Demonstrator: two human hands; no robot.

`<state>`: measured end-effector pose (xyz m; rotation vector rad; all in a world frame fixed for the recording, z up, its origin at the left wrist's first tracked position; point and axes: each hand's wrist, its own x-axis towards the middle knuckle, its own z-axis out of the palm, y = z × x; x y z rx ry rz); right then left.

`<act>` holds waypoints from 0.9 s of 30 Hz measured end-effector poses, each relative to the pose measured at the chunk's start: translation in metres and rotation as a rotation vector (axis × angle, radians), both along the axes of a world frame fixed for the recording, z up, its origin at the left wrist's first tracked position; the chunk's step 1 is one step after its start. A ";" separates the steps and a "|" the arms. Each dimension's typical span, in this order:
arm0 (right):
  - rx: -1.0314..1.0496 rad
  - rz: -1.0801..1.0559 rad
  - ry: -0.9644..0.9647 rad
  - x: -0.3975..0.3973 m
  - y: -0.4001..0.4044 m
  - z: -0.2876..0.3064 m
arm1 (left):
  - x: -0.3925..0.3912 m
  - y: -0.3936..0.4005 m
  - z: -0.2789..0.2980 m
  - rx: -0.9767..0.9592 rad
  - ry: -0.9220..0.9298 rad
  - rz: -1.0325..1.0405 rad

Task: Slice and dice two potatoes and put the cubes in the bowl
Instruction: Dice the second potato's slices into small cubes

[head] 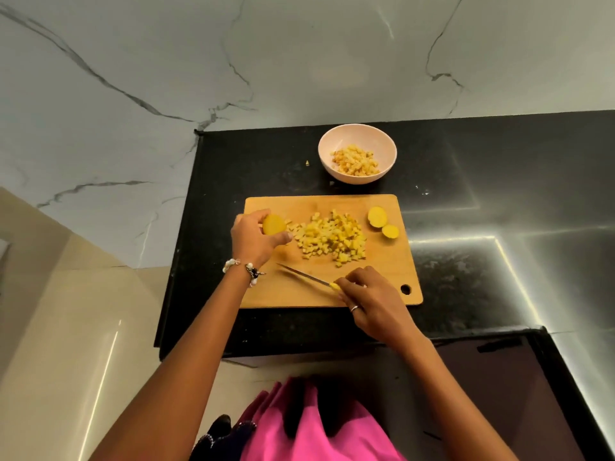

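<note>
A wooden cutting board (382,277) lies on the black counter. A heap of yellow potato cubes (329,239) covers its middle. My left hand (251,239) grips a potato piece (274,224) just above the board's left edge, beside the heap. My right hand (369,297) holds a yellow-handled knife (307,277) near the board's front, its blade pointing left and lying low over the wood. Two cut potato pieces (377,217) (390,231) sit at the board's far right. A pink bowl (357,134) holding cubes stands behind the board.
The black counter (466,261) ends in an edge at the left and at the front. A small potato scrap (307,163) lies left of the bowl. A marble wall rises behind. Pink cloth (309,427) hangs below the counter front.
</note>
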<state>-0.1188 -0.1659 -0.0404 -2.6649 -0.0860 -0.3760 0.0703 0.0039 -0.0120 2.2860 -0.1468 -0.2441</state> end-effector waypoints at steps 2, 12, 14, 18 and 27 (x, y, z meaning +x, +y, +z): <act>-0.079 0.002 -0.020 0.007 0.013 -0.003 | -0.006 0.010 -0.002 0.000 -0.012 0.007; -0.226 -0.289 -0.027 0.034 0.028 -0.016 | -0.024 0.017 -0.001 0.021 -0.047 -0.034; -0.230 -0.352 -0.029 0.033 0.027 -0.015 | -0.026 0.016 -0.003 0.029 -0.032 -0.058; -0.236 -0.393 -0.021 0.032 0.021 -0.014 | -0.032 0.010 -0.006 0.049 -0.023 -0.118; -0.015 -0.392 -0.028 0.026 0.008 -0.013 | -0.039 -0.002 -0.014 0.107 -0.049 -0.209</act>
